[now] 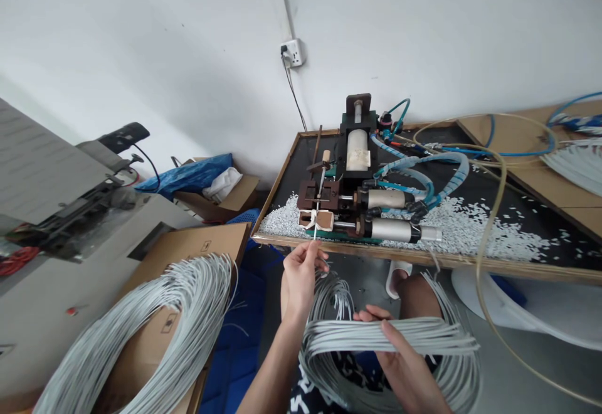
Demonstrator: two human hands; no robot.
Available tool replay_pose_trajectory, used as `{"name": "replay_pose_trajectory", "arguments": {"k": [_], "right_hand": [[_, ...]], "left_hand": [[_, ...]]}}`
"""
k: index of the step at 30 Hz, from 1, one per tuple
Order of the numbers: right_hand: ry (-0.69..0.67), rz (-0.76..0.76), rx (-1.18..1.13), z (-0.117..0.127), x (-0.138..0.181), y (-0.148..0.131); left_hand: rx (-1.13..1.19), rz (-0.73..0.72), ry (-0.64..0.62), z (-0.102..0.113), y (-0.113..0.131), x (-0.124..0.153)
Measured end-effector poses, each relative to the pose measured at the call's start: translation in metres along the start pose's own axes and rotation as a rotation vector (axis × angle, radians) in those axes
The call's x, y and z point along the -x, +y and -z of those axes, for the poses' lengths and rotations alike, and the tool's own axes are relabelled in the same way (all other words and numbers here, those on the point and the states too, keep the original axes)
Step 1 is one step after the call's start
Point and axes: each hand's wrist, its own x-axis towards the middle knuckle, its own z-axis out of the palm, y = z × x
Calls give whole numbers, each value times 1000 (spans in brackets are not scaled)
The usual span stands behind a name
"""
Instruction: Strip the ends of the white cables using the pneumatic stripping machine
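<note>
My left hand point(300, 273) is closed in a pinch on the end of a white wire point(315, 233), which runs into the clamp block point(324, 220) of a pneumatic wire stripping machine point(357, 150) at the bench's front edge. Lower right, my right hand point(397, 354) is wrapped around a coiled bundle of white wires point(427, 335), with the thumb across the top. The bundle's loops hang over my lap. Loose wire ends stick up between my two hands.
Short white insulation scraps point(484, 226) cover much of the black bench top. On the left, another wire coil point(207, 288) lies on cardboard point(226, 238) beside a grey machine point(108, 244). A yellowish hose point(484, 257) loops down at right. A wall socket point(292, 54) is behind.
</note>
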Motion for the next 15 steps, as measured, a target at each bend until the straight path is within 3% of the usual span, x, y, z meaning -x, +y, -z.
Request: {"name": "replay_pose_trajectory", "arguments": {"k": [15], "right_hand": [[-59, -19, -1, 7, -2, 3]], "left_hand": [[-69, -17, -145, 11, 7, 10]]}}
